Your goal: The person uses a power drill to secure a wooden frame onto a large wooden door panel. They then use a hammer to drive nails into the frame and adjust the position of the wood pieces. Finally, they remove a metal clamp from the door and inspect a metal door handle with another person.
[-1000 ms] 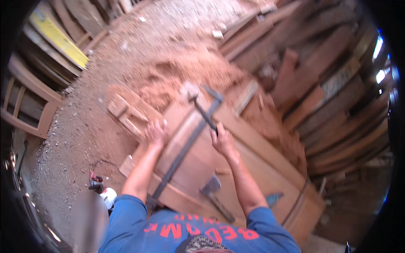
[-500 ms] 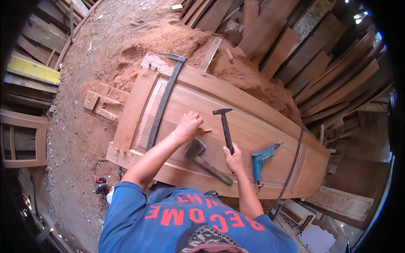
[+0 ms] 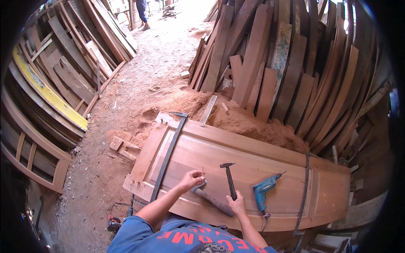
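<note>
Pinching a thin wooden peg [image 3: 203,170] between thumb and fingertips, our left hand [image 3: 193,180] is partly curled above the near half of a panelled wooden door [image 3: 240,152], while our right hand [image 3: 237,204] is wrapped firmly round the lower handle of a hammer [image 3: 230,181], whose head points away from us; we cannot tell whether that head touches the wood. We judge the work to be partway along: the door's frame and panels look fitted together, and a dark bar clamp [image 3: 168,156] spans its left end and another clamp [image 3: 304,192] its right, yet the peg is in our fingers rather than set in any hole, and both clamps have yet to come off. Beneath our left hand, a long-handled tool [image 3: 214,203] lies on the door, its head mostly hidden from us. Just beyond our right hand rests a blue drill [image 3: 264,192], its bit pointing away to the right. Past the door's far edge we see a heap of sawdust [image 3: 257,128], then tall planks [image 3: 253,55] leaning on the right and more boards [image 3: 69,74] stacked on the left.
</note>
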Demonstrator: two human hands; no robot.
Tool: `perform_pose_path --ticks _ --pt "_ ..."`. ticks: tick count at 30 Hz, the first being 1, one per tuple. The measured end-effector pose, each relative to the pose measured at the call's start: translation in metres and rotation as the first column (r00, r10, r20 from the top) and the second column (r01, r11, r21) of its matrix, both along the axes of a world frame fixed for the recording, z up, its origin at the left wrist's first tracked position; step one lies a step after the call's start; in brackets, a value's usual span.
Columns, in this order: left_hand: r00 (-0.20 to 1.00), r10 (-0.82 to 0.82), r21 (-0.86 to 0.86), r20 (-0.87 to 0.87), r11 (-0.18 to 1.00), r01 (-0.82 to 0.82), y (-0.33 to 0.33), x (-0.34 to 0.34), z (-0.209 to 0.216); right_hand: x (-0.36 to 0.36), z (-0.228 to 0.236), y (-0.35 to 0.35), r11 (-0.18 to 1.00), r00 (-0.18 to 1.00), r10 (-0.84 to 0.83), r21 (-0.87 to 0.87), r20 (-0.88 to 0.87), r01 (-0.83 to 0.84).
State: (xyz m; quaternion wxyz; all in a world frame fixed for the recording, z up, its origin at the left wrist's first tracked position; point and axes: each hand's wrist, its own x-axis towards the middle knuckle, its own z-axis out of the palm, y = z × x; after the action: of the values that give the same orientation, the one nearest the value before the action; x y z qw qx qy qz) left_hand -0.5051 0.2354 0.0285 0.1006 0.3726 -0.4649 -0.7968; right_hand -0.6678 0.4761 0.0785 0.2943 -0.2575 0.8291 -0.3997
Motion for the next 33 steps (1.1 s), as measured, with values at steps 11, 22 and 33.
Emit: perform_pose_path --ticks 11,22,33 --pt "0.999 0.014 0.142 0.053 0.990 -0.021 0.139 -0.002 0.036 0.034 0.039 0.022 0.972 0.994 0.098 -0.219 0.047 -0.085" --pt "0.987 -0.150 -0.168 0.055 0.973 0.158 0.170 0.024 0.065 0.089 0.025 0.063 0.977 0.995 -0.091 -0.190 0.030 0.096" --pt "0.790 -0.473 -0.404 0.389 0.683 0.608 0.166 0.156 0.011 0.148 0.059 0.121 0.890 0.927 -0.345 -0.263 0.144 0.372"
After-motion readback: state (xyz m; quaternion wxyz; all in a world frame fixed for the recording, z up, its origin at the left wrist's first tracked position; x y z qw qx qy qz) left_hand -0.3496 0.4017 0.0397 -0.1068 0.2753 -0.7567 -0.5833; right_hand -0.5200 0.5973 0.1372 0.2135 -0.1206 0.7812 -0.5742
